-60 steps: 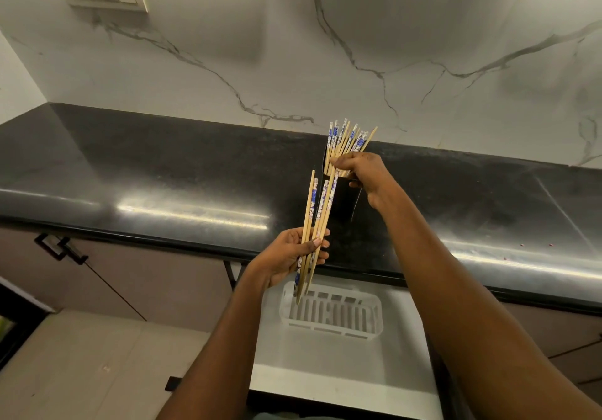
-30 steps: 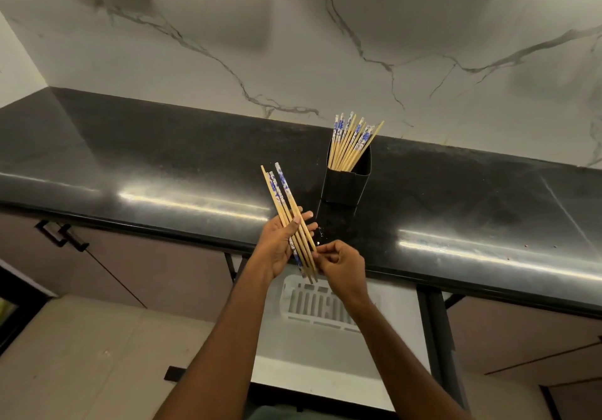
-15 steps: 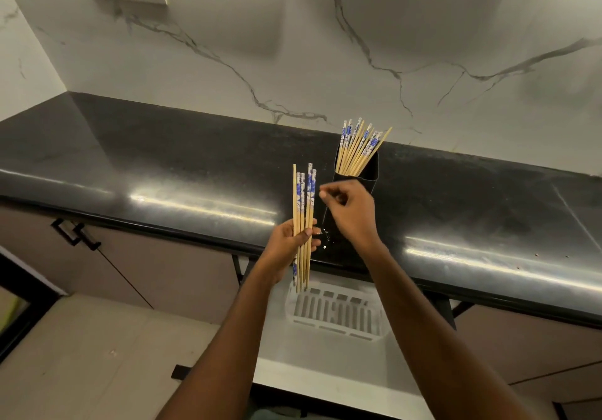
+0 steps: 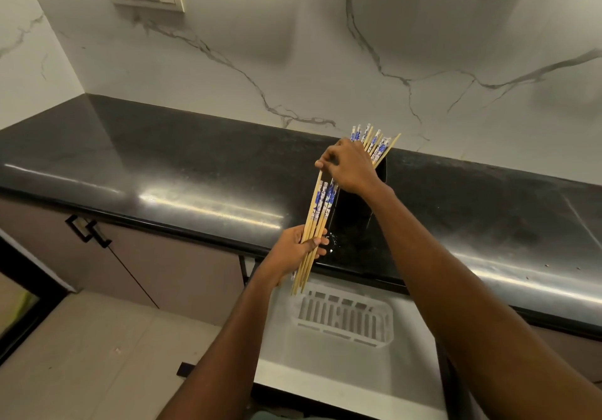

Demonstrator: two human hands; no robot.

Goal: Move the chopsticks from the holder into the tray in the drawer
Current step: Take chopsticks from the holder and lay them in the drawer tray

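Nearest: open drawer (image 4: pixel 345 383), white slotted tray (image 4: pixel 345 322) inside, no chopsticks visible in it. Above it, left hand (image 4: pixel 294 250) closed round a bundle of chopsticks (image 4: pixel 317 220), gripped near the plain tapered ends, patterned tops up. Right hand (image 4: pixel 348 167) pinches the top of one stick at the bundle. Behind, black holder (image 4: pixel 379 175) on the countertop (image 4: pixel 163 165) with more sticks. Judgement: light, stiff, smooth; liable to slide or fan. Best held mid-length, squeezed together.
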